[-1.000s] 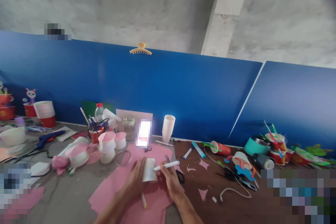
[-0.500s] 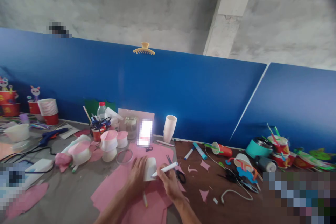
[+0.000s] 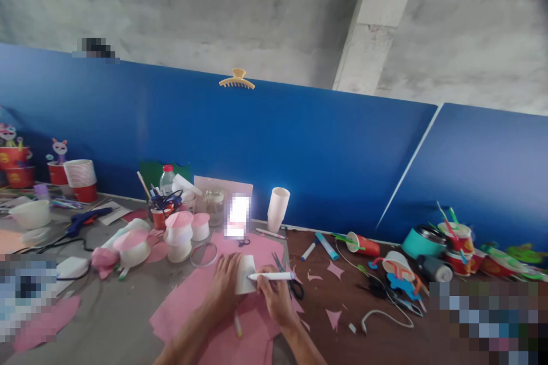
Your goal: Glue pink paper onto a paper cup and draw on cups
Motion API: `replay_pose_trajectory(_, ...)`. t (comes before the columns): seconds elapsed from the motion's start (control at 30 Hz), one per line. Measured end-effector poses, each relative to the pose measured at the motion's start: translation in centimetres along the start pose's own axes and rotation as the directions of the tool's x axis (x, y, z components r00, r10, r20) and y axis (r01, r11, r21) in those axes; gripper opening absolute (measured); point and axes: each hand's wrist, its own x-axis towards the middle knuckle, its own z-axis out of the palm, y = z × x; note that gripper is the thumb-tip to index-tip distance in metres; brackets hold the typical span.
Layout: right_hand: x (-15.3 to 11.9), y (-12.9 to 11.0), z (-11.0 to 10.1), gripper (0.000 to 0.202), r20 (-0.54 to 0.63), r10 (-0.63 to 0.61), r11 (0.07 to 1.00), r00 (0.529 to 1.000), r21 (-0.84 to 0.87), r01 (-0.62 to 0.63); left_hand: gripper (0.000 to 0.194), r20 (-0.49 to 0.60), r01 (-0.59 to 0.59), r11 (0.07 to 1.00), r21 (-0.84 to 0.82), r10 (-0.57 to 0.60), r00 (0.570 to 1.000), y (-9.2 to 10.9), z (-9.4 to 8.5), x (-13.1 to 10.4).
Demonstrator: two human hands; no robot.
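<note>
A small white paper cup (image 3: 245, 275) lies over pink paper sheets (image 3: 184, 308), held on its left side by my left hand (image 3: 226, 277). My right hand (image 3: 274, 296) grips a white marker (image 3: 276, 276) whose tip touches or nearly touches the cup's surface. Below the cup a thin pen (image 3: 238, 325) rests on the pink paper. Black-handled scissors (image 3: 295, 288) lie just right of my right hand, partly hidden by it. Beyond the cup stands a bright, blurred screen (image 3: 238, 217).
Pink-topped white cups (image 3: 178, 239) and a clear ring (image 3: 204, 255) sit to the left. A tall white cup stack (image 3: 278, 208) stands by the blue partition (image 3: 299, 142). Pink scraps (image 3: 334, 319), blue markers (image 3: 326, 246) and a white cable (image 3: 387, 312) lie to the right.
The marker has turned from slanting up to nearly level, and its tip has moved slightly up the cup. My left hand still holds the cup.
</note>
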Motion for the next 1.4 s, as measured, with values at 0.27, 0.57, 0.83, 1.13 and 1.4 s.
replay_pose_trajectory(0.27,-0.4,-0.5,0.1,0.045,0.027,-0.056,0.989,0.998,-0.135,0.059,0.044,-0.028,-0.061,0.992,0.113,0.065,0.997,-1.4,1.7,-0.8)
replay_pose_trajectory(0.57,-1.0,-1.2,0.0,0.030,0.062,-0.300,0.867,0.952,-0.398,0.300,0.053,-0.022,-0.050,0.995,0.082,0.052,0.998,-1.2,1.7,-1.0)
replay_pose_trajectory(0.83,-1.1,-1.4,-0.1,0.029,0.104,-0.386,0.784,0.917,-0.487,0.386,0.052,-0.009,-0.037,0.997,0.067,0.038,0.999,-0.9,1.5,-1.0)
replay_pose_trajectory(1.13,-1.1,-1.3,0.1,0.025,0.149,-0.482,0.700,0.864,-0.528,0.481,0.056,-0.007,-0.039,0.997,0.074,0.040,0.999,-1.3,1.9,-1.1)
replay_pose_trajectory(1.4,-1.0,-1.5,0.0,0.019,0.116,-0.462,0.741,0.879,-0.494,0.455,0.058,-0.025,-0.090,0.991,0.101,0.093,0.995,-1.3,1.9,-1.2)
